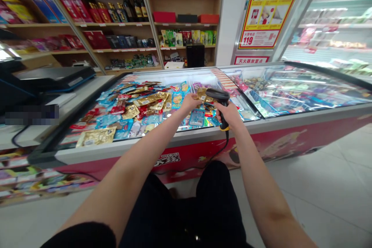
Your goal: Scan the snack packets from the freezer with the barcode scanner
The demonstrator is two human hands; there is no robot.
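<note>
My right hand [229,114] is closed round the handle of a black barcode scanner [217,93] with a yellow-edged base. Its head points left, towards my left hand [191,102]. The fingers of my left hand are pinched on a small gold snack packet [201,93], right in front of the scanner. Below both hands lies a heap of snack packets [151,100] in gold, blue and red, on top of the chest freezer. A blue packet [197,117] lies just under my left hand. From the scanner's handle a black cable [222,149] hangs down the freezer's front.
The chest freezer [250,128] spans the front, with frozen goods under glass at its right. A counter with dark equipment [58,77] stands left. Shelves [116,25] of boxes and bottles rise behind. A red and yellow poster [270,7] hangs beside a display fridge [337,35].
</note>
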